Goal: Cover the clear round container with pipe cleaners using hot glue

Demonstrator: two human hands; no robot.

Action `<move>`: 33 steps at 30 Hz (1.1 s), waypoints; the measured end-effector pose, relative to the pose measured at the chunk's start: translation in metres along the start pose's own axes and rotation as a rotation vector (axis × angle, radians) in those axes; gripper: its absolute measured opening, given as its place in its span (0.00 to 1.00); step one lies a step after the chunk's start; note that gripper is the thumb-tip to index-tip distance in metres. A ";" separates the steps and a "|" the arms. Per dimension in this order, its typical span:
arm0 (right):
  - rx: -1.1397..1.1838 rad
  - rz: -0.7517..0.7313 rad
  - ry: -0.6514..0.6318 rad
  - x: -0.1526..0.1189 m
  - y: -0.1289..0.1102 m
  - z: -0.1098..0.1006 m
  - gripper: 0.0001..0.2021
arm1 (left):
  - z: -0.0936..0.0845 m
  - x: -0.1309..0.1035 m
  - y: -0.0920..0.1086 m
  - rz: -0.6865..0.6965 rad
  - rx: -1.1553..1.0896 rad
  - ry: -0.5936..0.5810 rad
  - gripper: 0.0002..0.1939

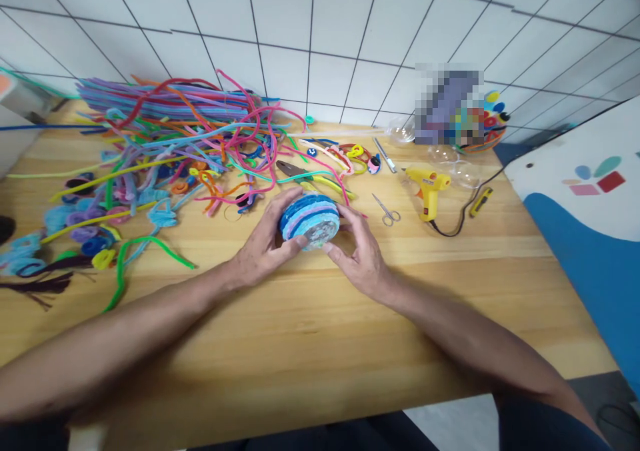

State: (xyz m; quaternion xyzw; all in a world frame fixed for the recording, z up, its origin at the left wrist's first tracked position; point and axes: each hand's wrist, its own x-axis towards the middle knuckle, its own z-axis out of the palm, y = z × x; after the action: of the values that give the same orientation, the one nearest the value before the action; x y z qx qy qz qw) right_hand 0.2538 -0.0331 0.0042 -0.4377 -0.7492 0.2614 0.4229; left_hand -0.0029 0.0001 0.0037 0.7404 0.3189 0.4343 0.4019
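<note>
A round object wrapped in blue, light blue and pink fuzzy bands is held between both hands over the wooden table. My left hand grips its left side, the thumb on the greyish round face turned toward me. My right hand holds the right side, its thumb near the lower edge and its fingers partly hidden behind. Pliers with yellow-green handles lie just beyond the object, and small scissors rest to the right of it.
Tangled pipe cleaners cover the table's left and back. At the right are a yellow glue gun with a black cord, a yellow cutter and clear balls. A tiled wall stands behind.
</note>
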 end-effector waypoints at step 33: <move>-0.080 0.076 0.155 0.032 -0.005 -0.028 0.16 | 0.012 0.005 -0.004 0.137 0.099 0.028 0.42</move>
State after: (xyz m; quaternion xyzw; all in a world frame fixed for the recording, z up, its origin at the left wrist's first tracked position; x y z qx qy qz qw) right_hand 0.2674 -0.0066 0.0354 -0.5012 -0.7070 0.2123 0.4516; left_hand 0.0092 0.0024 -0.0014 0.7732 0.2943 0.4549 0.3297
